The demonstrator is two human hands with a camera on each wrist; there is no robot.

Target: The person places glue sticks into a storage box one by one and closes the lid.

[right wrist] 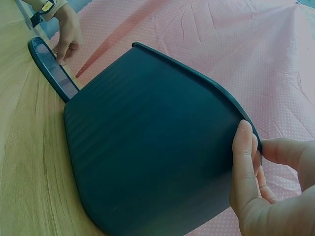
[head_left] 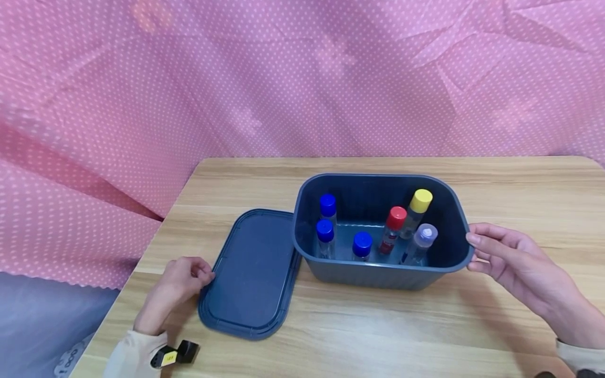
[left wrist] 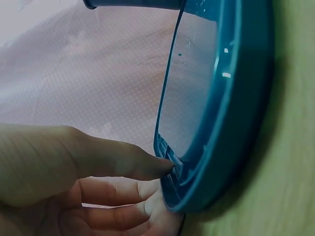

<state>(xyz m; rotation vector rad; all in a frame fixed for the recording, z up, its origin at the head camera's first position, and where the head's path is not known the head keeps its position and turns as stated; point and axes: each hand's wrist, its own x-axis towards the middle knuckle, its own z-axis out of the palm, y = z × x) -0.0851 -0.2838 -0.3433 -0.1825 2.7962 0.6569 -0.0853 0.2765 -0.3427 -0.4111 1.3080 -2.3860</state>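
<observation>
A dark blue plastic bin point(head_left: 368, 278) stands on the table with several small clear bottles inside. Three have blue caps point(head_left: 362, 243); others carry a red cap point(head_left: 397, 217), a yellow cap point(head_left: 421, 200) and a pale translucent cap point(head_left: 426, 234). My right hand point(head_left: 524, 268) pinches the bin's right-end rim, thumb at the inner side and fingers outside, as the right wrist view shows. To the left lies the matching flat lid point(head_left: 250, 273), its right edge against the bin. My left hand point(head_left: 181, 283) pinches the lid's left edge between thumb point(left wrist: 123, 157) and fingers.
A wood-grain table point(head_left: 354, 331) carries everything, its left edge running just beyond the left hand. Pink dotted cloth point(head_left: 293, 79) hangs behind the table and down its left side. A black device point(head_left: 172, 356) is strapped at the left sleeve.
</observation>
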